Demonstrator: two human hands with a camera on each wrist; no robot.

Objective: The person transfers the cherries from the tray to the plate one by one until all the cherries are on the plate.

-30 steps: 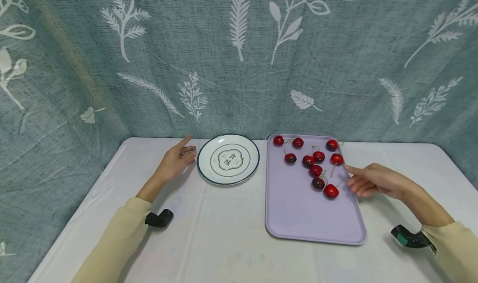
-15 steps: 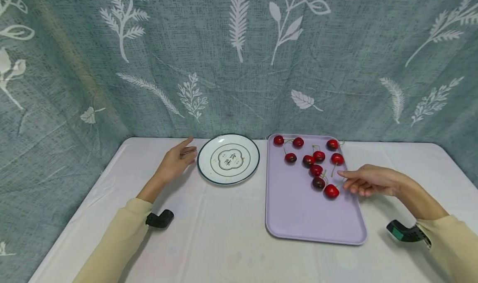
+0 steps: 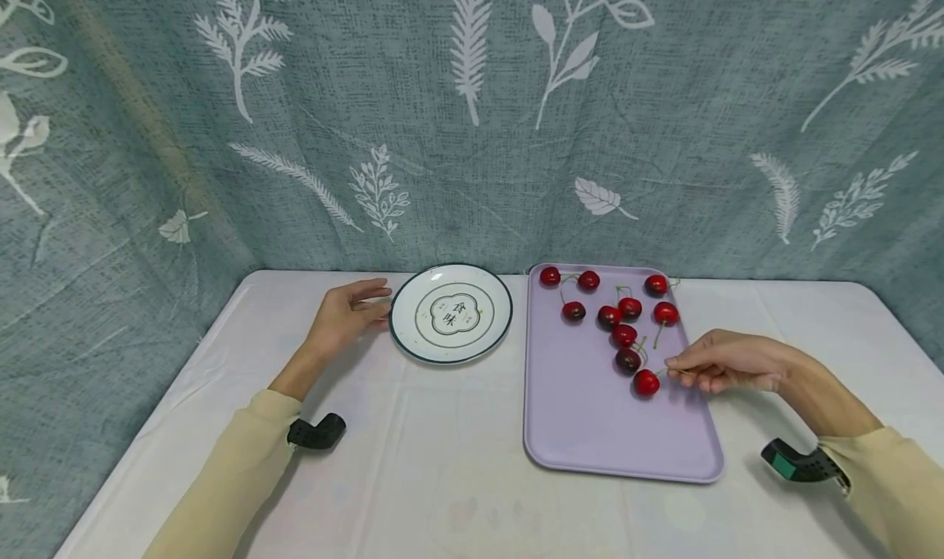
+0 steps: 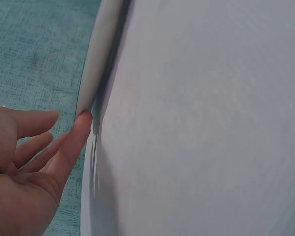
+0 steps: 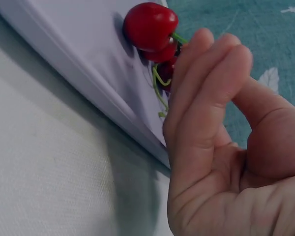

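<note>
My right hand (image 3: 737, 364) pinches the green stem of a bright red cherry (image 3: 646, 384) over the purple tray (image 3: 612, 440). In the right wrist view the same cherry (image 5: 150, 25) hangs out beyond the curled fingers (image 5: 206, 93), its stem running in behind them. Several dark red cherries (image 3: 624, 335) lie on the tray's far half, some with stems. On the left, my left hand (image 3: 341, 320) is at the near-left rim of a white plate (image 3: 413, 342) with a dark edge. A fingertip (image 4: 83, 120) touches that rim in the left wrist view, the other fingers relaxed.
A white cloth (image 3: 442, 461) covers the table beneath plate and tray. Behind it hangs a green curtain (image 3: 413, 75) with white leaf prints. Between plate and tray runs a narrow strip of cloth.
My right hand has moved in over the tray's right edge and taken hold of a cherry's stem; that cherry has shifted slightly left and nearer. The left fingers have lowered at the plate.
</note>
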